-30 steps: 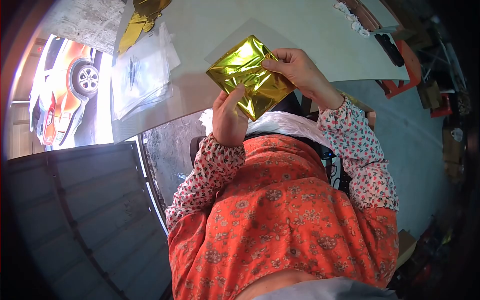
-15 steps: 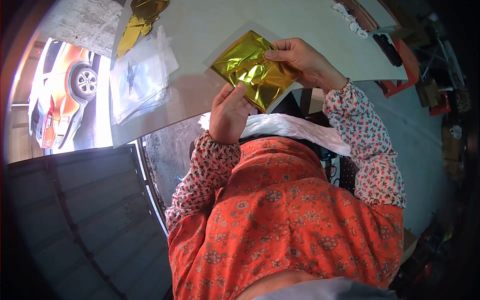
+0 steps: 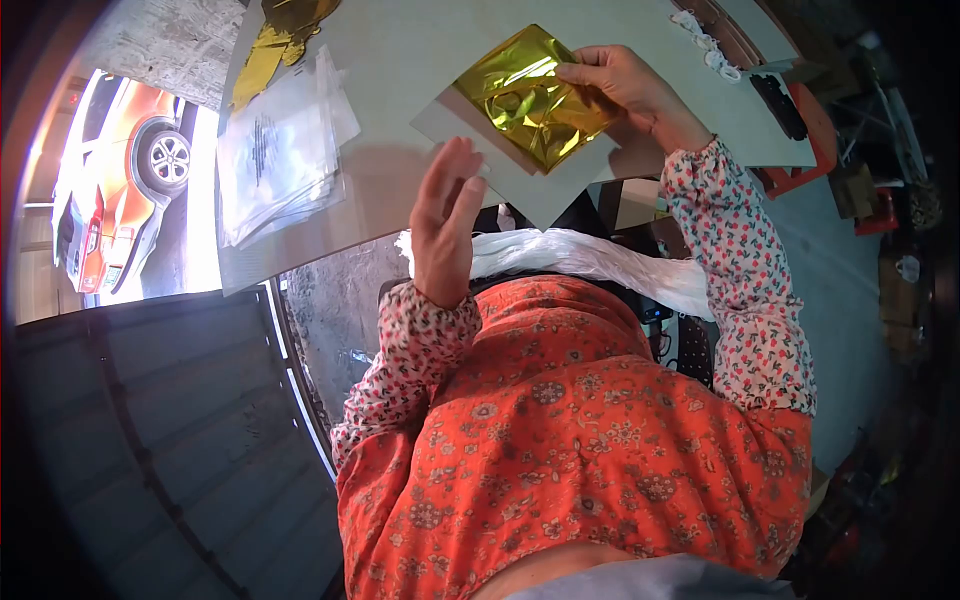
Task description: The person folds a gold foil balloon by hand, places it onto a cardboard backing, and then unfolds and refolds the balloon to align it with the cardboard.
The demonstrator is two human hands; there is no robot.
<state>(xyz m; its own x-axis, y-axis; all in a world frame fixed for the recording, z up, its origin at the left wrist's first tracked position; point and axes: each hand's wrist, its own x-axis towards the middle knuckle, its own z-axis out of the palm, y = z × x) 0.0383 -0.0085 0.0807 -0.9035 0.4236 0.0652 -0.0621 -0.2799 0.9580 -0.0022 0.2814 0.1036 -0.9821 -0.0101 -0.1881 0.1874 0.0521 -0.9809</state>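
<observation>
My right hand (image 3: 632, 92) pinches the right corner of a shiny gold foil square (image 3: 530, 100), thumb on top and the other fingers behind it. The foil looks creased and folded flat, tilted above the table. My left hand (image 3: 447, 215) is off the foil, its fingers stretched upward and the thumb apart, with nothing in it. Between the left hand and the foil, a thin clear sheet (image 3: 535, 192) lies at the table's front edge, partly covered by the foil.
Clear plastic bags (image 3: 270, 170) are stacked on the left of the table (image 3: 410, 55), with more gold foil (image 3: 270, 60) behind them. A black item (image 3: 778, 105) and white cord (image 3: 705, 45) lie at the right. White plastic (image 3: 590, 258) spans my lap.
My left hand has let go of the foil's lower left edge and opened. My right hand has carried the foil up and to the right, uncovering more of the clear sheet.
</observation>
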